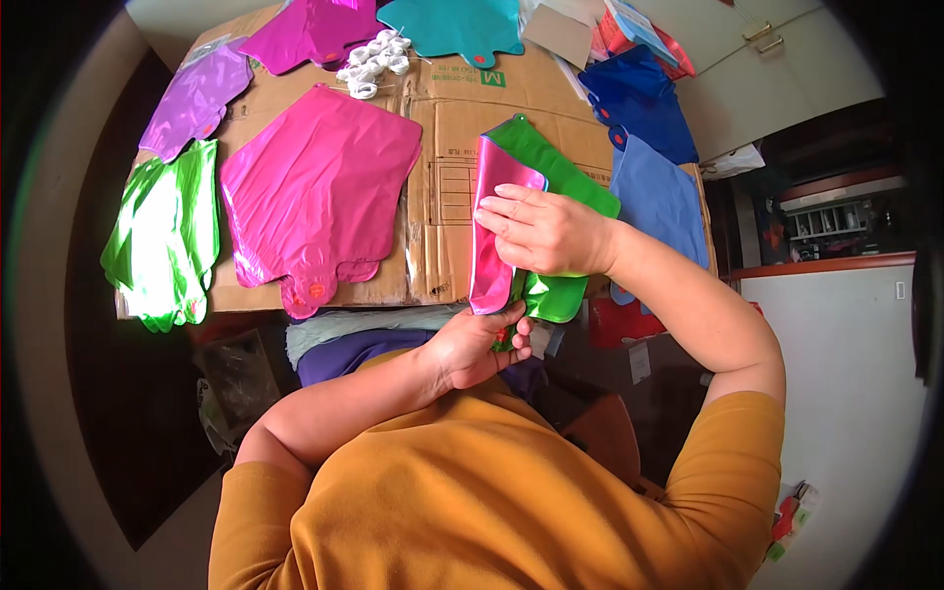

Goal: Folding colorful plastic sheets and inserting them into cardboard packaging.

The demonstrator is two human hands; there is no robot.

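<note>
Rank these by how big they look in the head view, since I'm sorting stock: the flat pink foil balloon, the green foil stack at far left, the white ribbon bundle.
Largest to smallest:
1. Flat pink foil balloon
2. Green foil stack, though the fisheye rim may shrink it
3. White ribbon bundle

A flattened brown cardboard box [433,128] covers the far table, bearing a small green square label [489,79] and a faint printed rectangular form [454,192] mid-panel.

Hands [511,285] on folded foil balloons [536,216]
</note>
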